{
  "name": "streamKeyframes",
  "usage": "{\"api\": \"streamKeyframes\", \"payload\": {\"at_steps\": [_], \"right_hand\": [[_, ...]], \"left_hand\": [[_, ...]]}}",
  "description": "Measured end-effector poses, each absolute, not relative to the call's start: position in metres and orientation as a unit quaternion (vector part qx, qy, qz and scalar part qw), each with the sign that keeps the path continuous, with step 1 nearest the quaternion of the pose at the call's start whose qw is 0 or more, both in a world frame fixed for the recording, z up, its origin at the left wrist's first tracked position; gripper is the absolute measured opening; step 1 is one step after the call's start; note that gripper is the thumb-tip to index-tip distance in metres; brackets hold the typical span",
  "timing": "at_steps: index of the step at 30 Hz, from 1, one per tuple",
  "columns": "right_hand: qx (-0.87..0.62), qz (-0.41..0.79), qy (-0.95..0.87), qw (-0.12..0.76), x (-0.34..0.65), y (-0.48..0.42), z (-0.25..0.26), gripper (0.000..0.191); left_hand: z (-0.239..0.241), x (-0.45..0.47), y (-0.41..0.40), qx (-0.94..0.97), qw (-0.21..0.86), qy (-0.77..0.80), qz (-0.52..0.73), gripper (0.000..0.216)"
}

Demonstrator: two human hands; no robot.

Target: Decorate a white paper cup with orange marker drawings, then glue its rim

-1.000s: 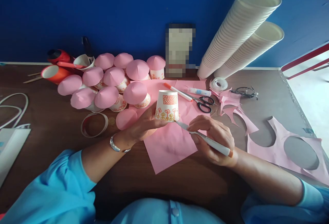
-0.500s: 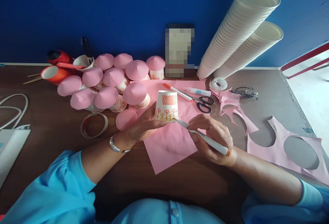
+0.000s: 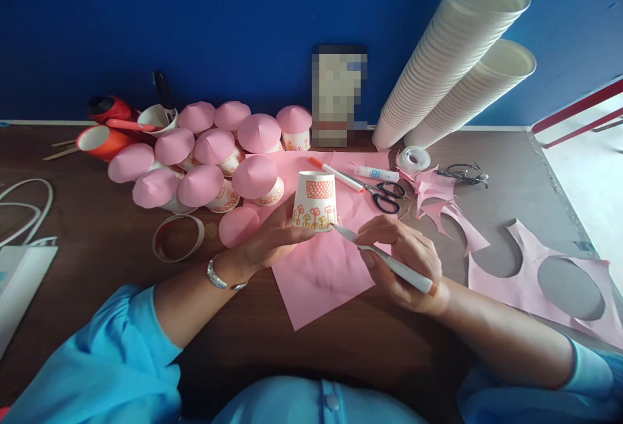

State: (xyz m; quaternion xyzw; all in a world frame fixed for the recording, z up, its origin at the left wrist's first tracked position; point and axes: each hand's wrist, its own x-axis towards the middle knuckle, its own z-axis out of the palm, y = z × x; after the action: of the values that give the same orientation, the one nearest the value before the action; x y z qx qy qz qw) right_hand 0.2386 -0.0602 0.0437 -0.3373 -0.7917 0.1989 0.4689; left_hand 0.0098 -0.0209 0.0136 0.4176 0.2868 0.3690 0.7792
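Note:
My left hand [image 3: 272,239] grips an upside-down white paper cup [image 3: 315,198] by its rim; the cup bears an orange hatched window and a row of small mushroom drawings. My right hand [image 3: 403,261] is closed on a white marker [image 3: 384,260] with an orange end. The marker's tip touches the cup's lower right edge. Both hands hover over a pink paper sheet [image 3: 321,268] on the brown table.
Several pink-capped cup mushrooms [image 3: 214,158] cluster at the back left. Two long stacks of white cups [image 3: 452,67] lean on the blue wall. An orange marker [image 3: 335,173], glue tube [image 3: 377,173], scissors [image 3: 387,195], tape roll [image 3: 413,159] and pink offcuts [image 3: 530,268] lie to the right.
The marker tip has shifted a little along the cup's lower edge. The cup and my left hand stay almost still.

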Motion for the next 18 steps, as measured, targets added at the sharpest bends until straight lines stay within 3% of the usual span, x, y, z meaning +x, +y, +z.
{"api": "streamKeyframes", "payload": {"at_steps": [13,18], "right_hand": [[-0.33,0.215,-0.789,0.47,0.2394,-0.0609,0.0462,0.019],[-0.337,0.201,-0.777,0.492,0.2405,-0.06,0.0449,0.019]], "left_hand": [[0.0161,0.0104,-0.0219,0.412,0.783,0.289,0.366,0.045],[0.0087,0.0093,-0.0208,0.388,0.795,0.296,0.361,0.038]]}}
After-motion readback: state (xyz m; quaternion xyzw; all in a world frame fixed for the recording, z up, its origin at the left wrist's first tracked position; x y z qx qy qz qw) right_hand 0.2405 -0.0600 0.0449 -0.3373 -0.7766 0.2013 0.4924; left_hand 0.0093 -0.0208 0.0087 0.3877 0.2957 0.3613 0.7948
